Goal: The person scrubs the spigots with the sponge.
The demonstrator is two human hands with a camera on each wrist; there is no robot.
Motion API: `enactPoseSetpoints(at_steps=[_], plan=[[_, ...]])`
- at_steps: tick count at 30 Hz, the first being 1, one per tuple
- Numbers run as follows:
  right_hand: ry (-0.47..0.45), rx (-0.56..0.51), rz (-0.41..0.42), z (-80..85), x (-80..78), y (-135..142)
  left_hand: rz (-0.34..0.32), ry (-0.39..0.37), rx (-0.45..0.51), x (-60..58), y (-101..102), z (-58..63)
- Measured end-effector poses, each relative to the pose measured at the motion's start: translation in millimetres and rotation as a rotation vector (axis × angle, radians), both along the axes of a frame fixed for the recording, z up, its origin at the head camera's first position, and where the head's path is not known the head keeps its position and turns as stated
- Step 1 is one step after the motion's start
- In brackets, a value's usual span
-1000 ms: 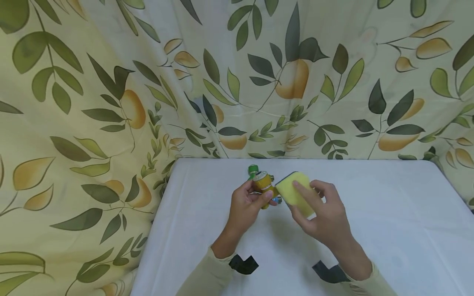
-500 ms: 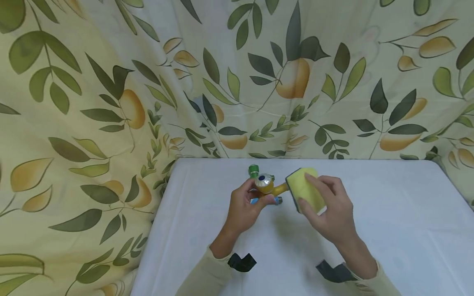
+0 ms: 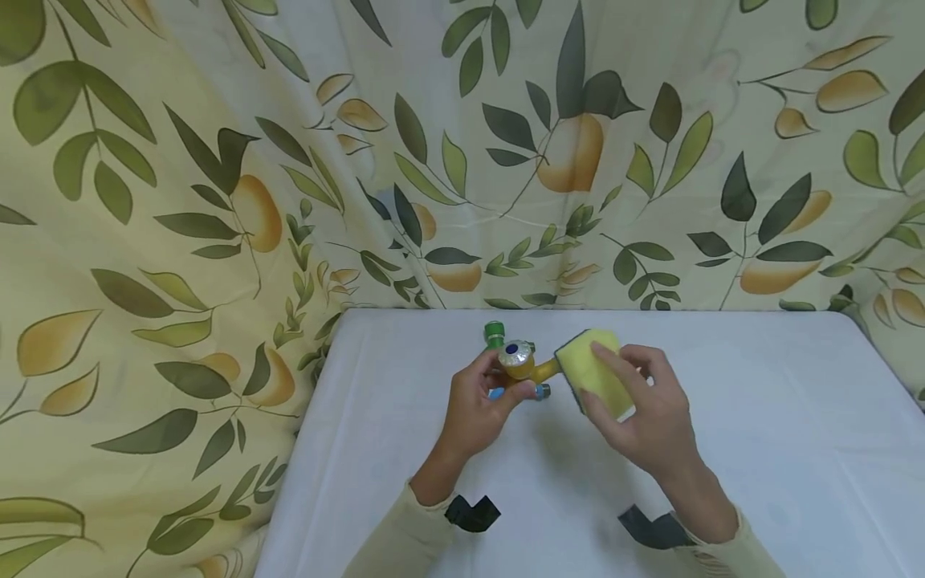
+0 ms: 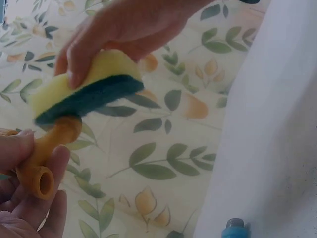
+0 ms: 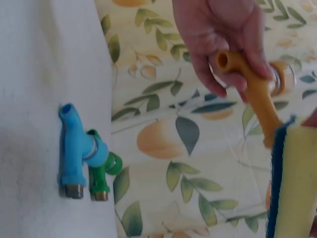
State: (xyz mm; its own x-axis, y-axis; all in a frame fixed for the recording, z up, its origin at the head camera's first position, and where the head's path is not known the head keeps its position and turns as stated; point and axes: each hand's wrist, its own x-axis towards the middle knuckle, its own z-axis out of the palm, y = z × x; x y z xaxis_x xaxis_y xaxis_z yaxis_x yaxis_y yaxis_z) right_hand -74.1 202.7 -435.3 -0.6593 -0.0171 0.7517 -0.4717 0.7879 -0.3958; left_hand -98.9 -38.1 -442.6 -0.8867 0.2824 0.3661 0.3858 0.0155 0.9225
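Note:
An orange-yellow plastic tap (image 5: 261, 96) with a silvery round knob is held up over the table by my left hand (image 3: 477, 405), thumb and fingers pinching its body. Its open spout (image 4: 46, 182) shows in the left wrist view. My right hand (image 3: 646, 409) grips a yellow sponge (image 3: 596, 371) from its soft side. The sponge's dark green scouring layer (image 4: 94, 99) presses against the inlet end of the tap, covering that end. Below, a blue tap (image 5: 74, 151) and a green tap (image 5: 100, 176) lie side by side on the table.
A white-covered table (image 3: 759, 449) lies under both hands. Behind it and to the left hangs a leaf-and-fruit patterned curtain (image 3: 462, 233). Dark straps (image 3: 473, 514) sit at both wrists over light sleeves.
The tap has turned in my left hand, so its knob now faces up toward the head camera. My right hand and sponge have shifted slightly right, staying at the tap's inlet end.

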Motion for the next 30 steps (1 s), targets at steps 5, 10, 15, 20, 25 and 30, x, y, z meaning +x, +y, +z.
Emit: enactPoseSetpoints(at_steps=[5, 10, 15, 20, 25, 30], plan=[[-0.111, -0.045, -0.093, 0.5, 0.0, 10, -0.053, -0.115, 0.036, 1.8, -1, -1.3], [-0.128, -0.059, -0.079, -2.5, 2.6, 13, -0.083, -0.187, 0.039, 1.5, -6, -3.1], [-0.114, -0.076, -0.071, -6.8, 4.8, 16, -0.069, -0.215, -0.094, 1.0, -12, -10.0], [-0.156, -0.043, -0.087, -10.3, 10.1, 24, -0.034, -0.245, -0.218, 1.9, -15, -25.5], [-0.187, -0.035, -0.1, -10.9, 13.5, 30, 0.013, -0.34, -0.249, 3.1, -17, -41.3], [-0.233, -0.033, -0.095, -9.1, 13.8, 31, 0.039, -0.391, -0.338, -0.2, -18, -56.8]])
